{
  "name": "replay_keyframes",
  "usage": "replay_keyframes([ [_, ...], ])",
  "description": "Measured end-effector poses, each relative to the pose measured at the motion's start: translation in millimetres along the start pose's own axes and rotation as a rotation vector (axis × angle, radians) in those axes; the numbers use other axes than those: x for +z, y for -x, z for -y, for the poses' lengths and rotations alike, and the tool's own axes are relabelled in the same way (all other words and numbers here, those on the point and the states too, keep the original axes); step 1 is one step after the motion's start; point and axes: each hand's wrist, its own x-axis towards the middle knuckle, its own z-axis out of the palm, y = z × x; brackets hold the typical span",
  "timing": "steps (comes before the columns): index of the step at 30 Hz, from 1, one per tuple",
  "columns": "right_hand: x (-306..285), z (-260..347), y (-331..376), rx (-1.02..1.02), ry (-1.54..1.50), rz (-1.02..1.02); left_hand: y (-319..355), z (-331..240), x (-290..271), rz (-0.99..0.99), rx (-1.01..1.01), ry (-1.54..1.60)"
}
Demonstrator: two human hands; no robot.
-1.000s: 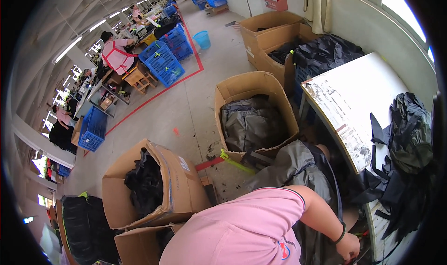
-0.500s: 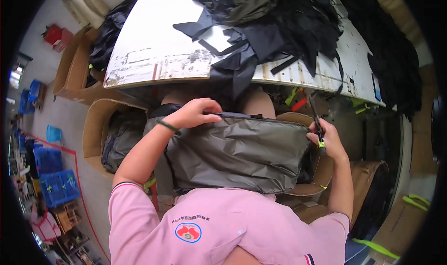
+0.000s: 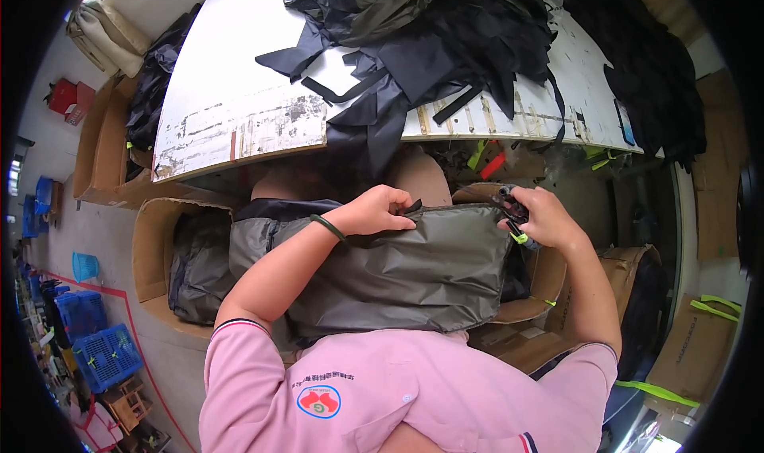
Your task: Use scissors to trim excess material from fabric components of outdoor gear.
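Across my lap lies a grey-green fabric bag (image 3: 398,270), its surface creased and shiny. My left hand (image 3: 380,212), with a dark green bangle at the wrist, is closed on a short black strap tab (image 3: 412,207) at the bag's upper edge. Near the bag's upper right corner, my right hand (image 3: 541,216) is wrapped round a slim black tool (image 3: 512,202) with a yellow-green band (image 3: 519,236) on it. The tool's exact kind is unclear. Its dark end points toward the bag's corner; whether it touches the fabric I cannot tell.
Beyond my knees stands a worn white table (image 3: 239,95), heaped with black fabric pieces (image 3: 446,63). Cardboard boxes flank me: one with folded bags (image 3: 203,262) at left, another (image 3: 549,294) at right. Blue crates (image 3: 103,357) stand on the far-left floor.
My left hand has slid right along the bag's upper edge to the black tab. My right hand has moved slightly left, and the tool has swung from upright toward the bag's corner.
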Motion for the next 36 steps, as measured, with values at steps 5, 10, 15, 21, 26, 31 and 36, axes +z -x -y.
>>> replay_keyframes([
  [5, -20, 13, -25, -0.222, 0.335, 0.001, 6, -11, 4, 0.019, -0.066, 0.190],
  [10, -31, 22, -51, -0.239, 0.375, 0.186, 12, -12, 5, -0.043, -0.009, 0.248],
  [15, -34, 33, -59, -0.227, 0.304, 0.299, 16, -16, 4, -0.019, -0.023, 0.221],
  [21, -29, 35, -60, -0.229, 0.296, 0.298, 17, -19, 5, -0.037, 0.004, 0.193],
  [26, -29, 38, -59, -0.200, 0.339, 0.321, 19, -22, 5, -0.058, 0.037, 0.130],
  [31, -32, 40, -57, -0.177, 0.359, 0.332, 18, -29, 3, -0.091, 0.026, 0.070],
  [36, -28, 49, -57, -0.246, 0.342, 0.291, 17, -24, 7, -0.102, 0.052, 0.085],
])
